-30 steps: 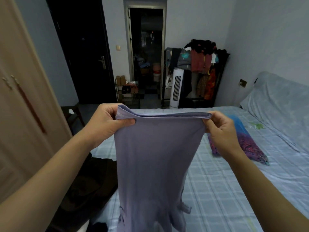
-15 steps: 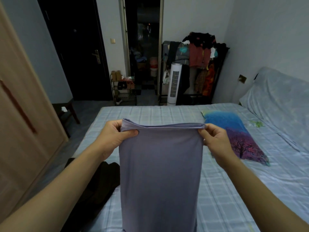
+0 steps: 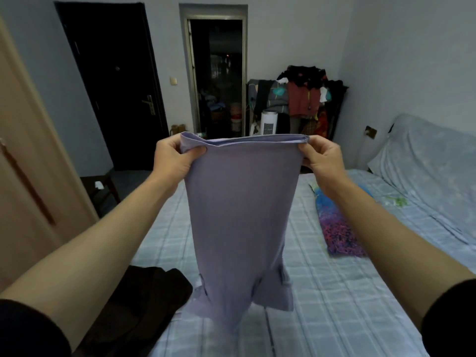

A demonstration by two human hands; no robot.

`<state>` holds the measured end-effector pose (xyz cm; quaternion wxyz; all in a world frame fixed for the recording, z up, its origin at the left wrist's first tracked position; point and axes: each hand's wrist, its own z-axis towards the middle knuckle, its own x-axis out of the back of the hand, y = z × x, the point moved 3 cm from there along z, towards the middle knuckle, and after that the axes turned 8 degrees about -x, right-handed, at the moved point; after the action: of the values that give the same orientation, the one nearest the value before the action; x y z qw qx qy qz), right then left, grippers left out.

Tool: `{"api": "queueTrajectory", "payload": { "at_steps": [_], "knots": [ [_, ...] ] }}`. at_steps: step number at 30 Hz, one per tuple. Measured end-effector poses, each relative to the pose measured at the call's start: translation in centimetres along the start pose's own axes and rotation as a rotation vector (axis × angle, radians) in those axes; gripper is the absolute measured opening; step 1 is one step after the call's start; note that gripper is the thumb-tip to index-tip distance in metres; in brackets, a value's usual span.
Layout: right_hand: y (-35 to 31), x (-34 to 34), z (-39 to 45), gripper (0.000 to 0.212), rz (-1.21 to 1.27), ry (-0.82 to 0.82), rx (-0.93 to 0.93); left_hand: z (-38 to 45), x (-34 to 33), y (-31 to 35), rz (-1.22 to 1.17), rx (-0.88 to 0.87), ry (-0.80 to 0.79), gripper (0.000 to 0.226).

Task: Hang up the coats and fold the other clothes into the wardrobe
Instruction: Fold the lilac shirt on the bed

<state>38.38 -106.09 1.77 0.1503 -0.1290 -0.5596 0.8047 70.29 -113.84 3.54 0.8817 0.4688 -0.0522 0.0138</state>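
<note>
Above the bed: a lilac garment is held up at chest height by its doubled top edge, its lower end hanging down toward the bed; whether it touches the cover cannot be told.
Left hand: the left corner of the folded edge is pinched, thumb in front, fingers behind; the grip is closed on the cloth.
Right hand: the right corner is pinched in the same way; the grip is closed on the cloth.
Garment state: it appears folded lengthwise into a narrow panel, with sleeve-like flaps showing near the bottom. The fold is judged part done; crosswise folds are yet to be made.
Wardrobe: a pale wooden door is seen at the left edge, apparently closed; nothing is seen placed inside.
Dark garment: an unfolded heap lies on the near left corner of the bed, just beside the hanging cloth. Whether it is a coat cannot be told.
Patterned item: a blue and purple piece lies flat on the bed to the right, apart from the hands.
Rack: clothes are piled on it against the far wall.
Progress: judged early. No coat is seen hung, no folded item is seen stored; at least two pieces are left.
</note>
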Motion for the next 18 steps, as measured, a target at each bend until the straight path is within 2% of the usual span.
{"api": "queueTrajectory", "payload": {
  "at_steps": [4, 8, 11, 14, 18],
  "knots": [
    [-0.1, 0.4, -2.6, 0.013, -0.025, -0.056, 0.000, -3.2, 0.9, 0.5, 0.047, 0.017, -0.071, 0.027],
    [2.0, 1.3, -7.6, 0.017, -0.040, -0.069, -0.075, -8.8, 1.8, -0.8, 0.065, 0.085, -0.153, 0.018],
    [4.6, 2.5, -13.2, 0.013, -0.093, -0.093, -0.155, -14.5, 2.3, -2.4, 0.065, 0.149, -0.241, 0.014],
    [7.3, 3.6, -19.9, 0.012, -0.128, -0.104, -0.237, -20.7, 3.2, -3.7, 0.031, 0.157, -0.351, 0.021],
    [9.4, 4.3, -28.8, 0.011, -0.189, -0.137, -0.341, -27.9, 5.3, -4.7, -0.008, 0.174, -0.494, 0.018]
  ]
}}
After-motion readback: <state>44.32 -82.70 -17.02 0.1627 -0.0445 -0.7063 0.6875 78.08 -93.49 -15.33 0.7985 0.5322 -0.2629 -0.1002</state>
